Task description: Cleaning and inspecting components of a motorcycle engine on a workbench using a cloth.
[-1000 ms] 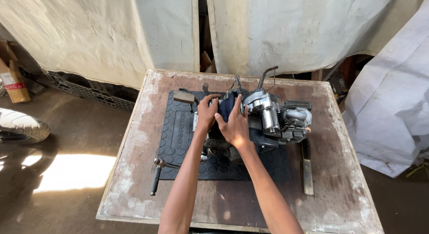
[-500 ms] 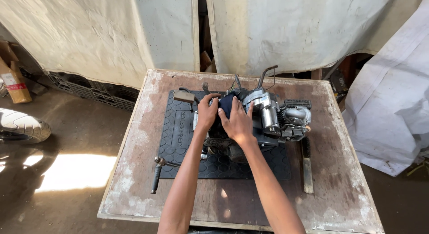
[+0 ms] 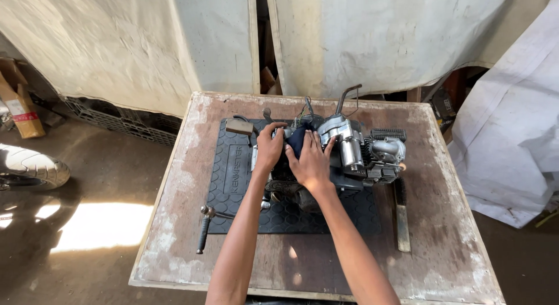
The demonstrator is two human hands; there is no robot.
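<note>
A grey motorcycle engine (image 3: 355, 150) lies on a black rubber mat (image 3: 236, 177) on a worn wooden table (image 3: 186, 182). My left hand (image 3: 269, 147) grips the engine's left end, fingers curled over its top. My right hand (image 3: 311, 162) lies flat on a dark blue cloth (image 3: 297, 139) pressed against the engine's upper middle. The two hands are close together, almost touching. The part of the engine under the hands and cloth is hidden.
A black-handled kick lever (image 3: 205, 232) lies at the mat's lower left edge. A hammer (image 3: 240, 127) rests at the mat's top left, a flat metal bar (image 3: 402, 217) to the engine's right. White sheets (image 3: 512, 136) hang around; a tyre (image 3: 32, 168) lies on the floor at left.
Both hands have stayed on the engine; my right hand slid slightly along the cloth toward the engine's top. The engine has not visibly moved.
</note>
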